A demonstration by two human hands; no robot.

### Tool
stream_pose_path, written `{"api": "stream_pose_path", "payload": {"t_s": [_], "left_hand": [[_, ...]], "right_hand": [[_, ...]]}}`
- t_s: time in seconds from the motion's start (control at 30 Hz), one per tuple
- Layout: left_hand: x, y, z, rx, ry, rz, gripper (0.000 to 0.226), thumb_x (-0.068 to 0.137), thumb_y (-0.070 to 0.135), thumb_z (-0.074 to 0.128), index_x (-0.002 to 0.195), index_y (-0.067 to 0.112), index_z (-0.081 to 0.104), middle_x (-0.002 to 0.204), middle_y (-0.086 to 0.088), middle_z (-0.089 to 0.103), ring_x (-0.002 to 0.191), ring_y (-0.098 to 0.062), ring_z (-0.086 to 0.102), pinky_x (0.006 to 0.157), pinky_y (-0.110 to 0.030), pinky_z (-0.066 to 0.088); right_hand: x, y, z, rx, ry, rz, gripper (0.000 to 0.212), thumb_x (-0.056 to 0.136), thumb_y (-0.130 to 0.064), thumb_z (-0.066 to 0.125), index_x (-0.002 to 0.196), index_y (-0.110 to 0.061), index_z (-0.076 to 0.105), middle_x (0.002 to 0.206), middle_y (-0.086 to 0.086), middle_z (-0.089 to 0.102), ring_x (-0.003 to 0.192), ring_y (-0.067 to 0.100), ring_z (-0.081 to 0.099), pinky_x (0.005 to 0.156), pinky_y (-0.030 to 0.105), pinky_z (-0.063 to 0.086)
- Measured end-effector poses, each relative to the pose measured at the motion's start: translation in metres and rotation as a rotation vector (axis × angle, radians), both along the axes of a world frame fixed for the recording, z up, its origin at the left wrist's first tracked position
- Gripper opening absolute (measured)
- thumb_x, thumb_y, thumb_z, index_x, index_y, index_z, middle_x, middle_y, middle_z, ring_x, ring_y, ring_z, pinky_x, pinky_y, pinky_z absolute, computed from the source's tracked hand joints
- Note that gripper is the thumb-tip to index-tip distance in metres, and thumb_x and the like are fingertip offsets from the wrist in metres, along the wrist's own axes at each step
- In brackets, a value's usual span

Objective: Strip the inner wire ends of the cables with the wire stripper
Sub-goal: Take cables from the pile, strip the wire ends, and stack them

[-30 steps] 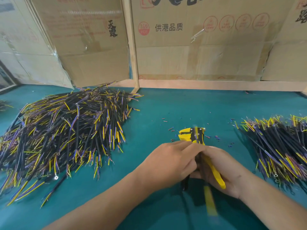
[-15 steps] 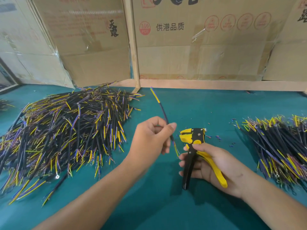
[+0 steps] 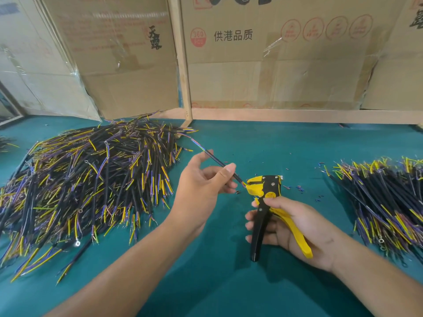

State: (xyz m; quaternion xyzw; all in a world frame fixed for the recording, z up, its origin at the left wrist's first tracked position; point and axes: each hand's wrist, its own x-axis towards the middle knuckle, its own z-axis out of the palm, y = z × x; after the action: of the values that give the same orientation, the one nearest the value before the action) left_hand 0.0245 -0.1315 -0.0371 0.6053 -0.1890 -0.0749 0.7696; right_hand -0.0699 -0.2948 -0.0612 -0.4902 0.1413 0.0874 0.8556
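My left hand (image 3: pixel 201 186) pinches a black cable (image 3: pixel 217 161) between thumb and fingers. The cable slants up to the left, with yellow and purple inner wires showing at its far end. Its near end sits at the yellow jaw of the wire stripper (image 3: pixel 263 188). My right hand (image 3: pixel 295 227) grips the stripper by its black and yellow handles, which are spread apart, head pointing away from me. A big heap of black cables (image 3: pixel 87 184) lies on the left of the green table (image 3: pixel 229 282). A second heap (image 3: pixel 384 200) lies on the right.
Cardboard boxes (image 3: pixel 274 65) and a wooden post (image 3: pixel 182 65) wall off the back of the table. Small bits of stripped insulation (image 3: pixel 299 187) are scattered on the green surface beyond the stripper.
A second ago both hands were together on the stripper. My left hand then rose with one cable, and the cable has tilted down so its near end meets the stripper's jaw.
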Motion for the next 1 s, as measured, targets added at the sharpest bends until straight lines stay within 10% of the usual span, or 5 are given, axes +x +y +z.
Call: {"api": "stream_pose_path", "payload": {"t_s": [0.1,0.33,0.53,0.73,1.0], "left_hand": [[0.002,0.000,-0.002,0.013,-0.025,0.036,0.070,0.094,0.004,0.066,0.150,0.022,0.028,0.067,-0.008,0.064,0.057,-0.019,0.060,0.058,-0.026,0.052],[-0.002,0.003,0.006,0.086,-0.017,0.004,0.026,0.096,-0.007,0.042,0.106,0.004,0.063,0.079,-0.012,0.073,0.065,-0.022,0.069,0.057,-0.026,0.054],[0.005,0.009,-0.002,0.382,-0.174,0.080,0.033,0.092,0.039,0.067,0.073,0.012,0.068,0.046,0.004,0.042,0.042,-0.014,0.032,0.045,-0.022,0.027],[-0.001,0.003,0.000,0.199,-0.189,0.017,0.009,0.087,0.019,0.068,0.081,0.013,0.068,0.076,0.001,0.066,0.062,-0.016,0.066,0.064,-0.035,0.055],[-0.007,0.004,0.010,0.068,-0.220,-0.030,0.028,0.101,0.032,0.048,0.102,0.019,0.072,0.071,0.003,0.053,0.047,-0.012,0.028,0.042,-0.018,0.025]], "right_hand": [[0.000,0.000,0.000,0.001,-0.006,0.003,0.046,0.078,-0.024,0.064,0.116,0.002,0.057,0.095,0.029,0.067,0.079,0.038,0.070,0.069,0.050,0.059],[0.000,0.001,0.000,0.005,-0.010,0.007,0.045,0.079,-0.024,0.063,0.116,0.002,0.057,0.095,0.028,0.066,0.077,0.038,0.069,0.069,0.050,0.059],[0.000,0.000,0.000,0.006,-0.012,0.015,0.045,0.079,-0.025,0.064,0.115,0.001,0.057,0.095,0.028,0.066,0.078,0.038,0.069,0.071,0.051,0.059],[0.000,-0.002,-0.001,0.015,-0.015,0.030,0.041,0.083,-0.024,0.063,0.115,0.002,0.058,0.097,0.029,0.067,0.080,0.039,0.069,0.072,0.051,0.059],[0.000,-0.003,-0.003,0.018,-0.023,0.039,0.042,0.082,-0.025,0.064,0.114,0.002,0.059,0.099,0.030,0.067,0.083,0.039,0.069,0.074,0.051,0.059]]}}
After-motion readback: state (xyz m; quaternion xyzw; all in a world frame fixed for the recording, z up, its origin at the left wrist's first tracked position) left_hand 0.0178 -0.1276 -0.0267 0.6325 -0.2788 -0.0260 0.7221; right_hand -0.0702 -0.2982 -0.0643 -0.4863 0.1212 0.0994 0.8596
